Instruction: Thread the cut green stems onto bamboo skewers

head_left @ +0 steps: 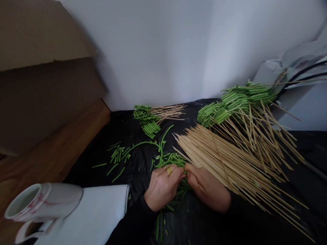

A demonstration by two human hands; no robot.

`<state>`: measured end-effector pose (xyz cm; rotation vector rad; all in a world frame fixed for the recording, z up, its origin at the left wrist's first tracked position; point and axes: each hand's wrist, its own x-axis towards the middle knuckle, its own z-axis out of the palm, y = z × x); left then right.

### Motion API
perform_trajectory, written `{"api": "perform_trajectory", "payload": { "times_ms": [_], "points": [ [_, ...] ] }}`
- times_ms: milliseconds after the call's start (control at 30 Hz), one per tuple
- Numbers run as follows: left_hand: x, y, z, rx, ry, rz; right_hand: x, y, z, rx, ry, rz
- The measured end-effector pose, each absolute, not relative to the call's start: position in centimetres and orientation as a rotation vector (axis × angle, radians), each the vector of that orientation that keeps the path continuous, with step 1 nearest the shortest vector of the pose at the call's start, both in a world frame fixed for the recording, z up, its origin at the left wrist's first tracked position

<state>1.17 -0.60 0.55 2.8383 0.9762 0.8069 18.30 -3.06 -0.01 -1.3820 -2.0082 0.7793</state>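
over the black sheet (120,128), left hand (163,186) and right hand (206,186) meet, both grips pinched on green stems (175,159), the held piece mostly hidden by fingers. loose pieces heap beneath and just beyond; one long stem (142,142) arcs away, apparently uncut. done, by the look of it: skewered bundles (239,100) back right, smaller skewered stack (146,119) by the wall. left: the heap, plus many bare sticks (222,154) fanned beside the right hand, crowding that side. farther out: short scraps (117,154), mug (63,195) near left, cardboard box (35,34), white box (305,109) far right.
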Motion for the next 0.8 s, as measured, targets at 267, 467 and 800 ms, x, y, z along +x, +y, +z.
{"api": "perform_trajectory", "payload": {
  "times_ms": [267, 467, 800],
  "points": [
    [0.6, 0.0, 0.5, 2.254, 1.18, 1.197, 18.2, -3.3, 1.1, -0.769, -1.249, 1.855],
    [0.0, 1.4, 1.0, 1.711, 1.41, 1.287, 19.8, -2.0, 0.5, -0.846, -1.057, 1.57],
    [0.6, 1.6, 0.0, 2.161, 1.108, 1.083, 19.7, -1.8, 0.5, -1.005, -1.132, 1.457]
  ]
}}
